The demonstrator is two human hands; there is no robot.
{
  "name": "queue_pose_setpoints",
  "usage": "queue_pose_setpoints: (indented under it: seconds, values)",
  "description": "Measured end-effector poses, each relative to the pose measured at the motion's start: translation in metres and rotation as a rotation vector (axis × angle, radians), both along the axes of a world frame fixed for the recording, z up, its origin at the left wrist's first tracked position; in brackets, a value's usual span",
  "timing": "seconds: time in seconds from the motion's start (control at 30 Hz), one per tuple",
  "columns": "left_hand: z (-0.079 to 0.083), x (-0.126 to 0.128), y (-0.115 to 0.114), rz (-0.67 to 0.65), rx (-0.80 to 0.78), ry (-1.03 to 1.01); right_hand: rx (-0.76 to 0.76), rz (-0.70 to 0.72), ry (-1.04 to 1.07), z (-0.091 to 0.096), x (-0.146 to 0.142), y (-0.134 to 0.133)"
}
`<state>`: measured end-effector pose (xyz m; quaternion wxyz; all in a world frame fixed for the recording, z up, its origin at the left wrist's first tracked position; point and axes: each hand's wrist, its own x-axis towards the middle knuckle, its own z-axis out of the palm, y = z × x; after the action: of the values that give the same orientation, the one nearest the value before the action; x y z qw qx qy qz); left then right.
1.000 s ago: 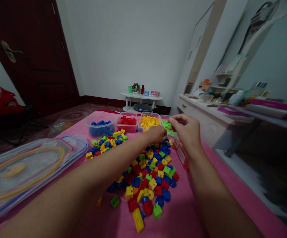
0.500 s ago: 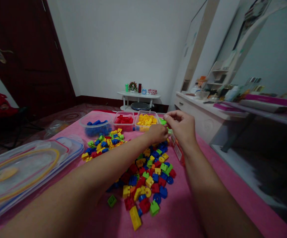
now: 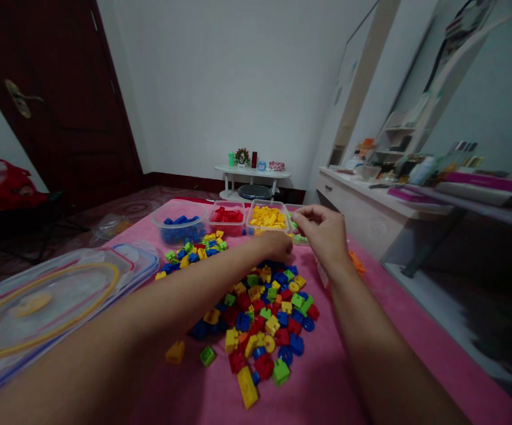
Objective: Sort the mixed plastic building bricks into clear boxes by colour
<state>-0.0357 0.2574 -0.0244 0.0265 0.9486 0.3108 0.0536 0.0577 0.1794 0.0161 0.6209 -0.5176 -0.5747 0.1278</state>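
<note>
A heap of small toy bricks (image 3: 265, 313) in red, blue, yellow and green lies on the pink cover (image 3: 327, 383). Behind it stand clear tubs: blue bricks (image 3: 179, 223), red bricks (image 3: 226, 216), yellow bricks (image 3: 267, 217) and, mostly hidden, green bricks (image 3: 299, 235). My left hand (image 3: 278, 245) reaches over the heap, fingers curled down at its far edge; what they hold is hidden. My right hand (image 3: 322, 230) hovers over the green tub with fingertips pinched together; I cannot make out anything in them.
Stacked clear lids (image 3: 48, 295) lie at the left. A smaller pile of bricks (image 3: 194, 252) sits before the blue tub. An orange thing (image 3: 355, 262) lies right of my wrist. A white dresser (image 3: 371, 212) stands at the right, a small white table (image 3: 251, 177) by the wall, a dark door (image 3: 61, 100) at the left.
My right hand has dropped slightly toward the green tub. My left hand stays at the heap's far edge. A yellow brick now lies loose at the heap's near left.
</note>
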Motion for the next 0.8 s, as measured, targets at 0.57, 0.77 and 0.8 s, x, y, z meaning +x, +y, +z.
queue_pose_setpoints:
  seconds: [0.57, 0.77, 0.8]
  values:
    - [-0.032, -0.199, -0.033, 0.655, 0.008, -0.54, -0.016, 0.058, -0.043, -0.001, -0.022, -0.005]
    - [-0.048, -0.196, -0.032, 0.813, -0.014, -0.322, -0.018, 0.05, -0.122, -0.005, -0.024, -0.004]
    - [-0.049, -0.196, -0.032, 0.855, -0.018, -0.301, -0.016, 0.048, -0.134, -0.006, -0.025, -0.004]
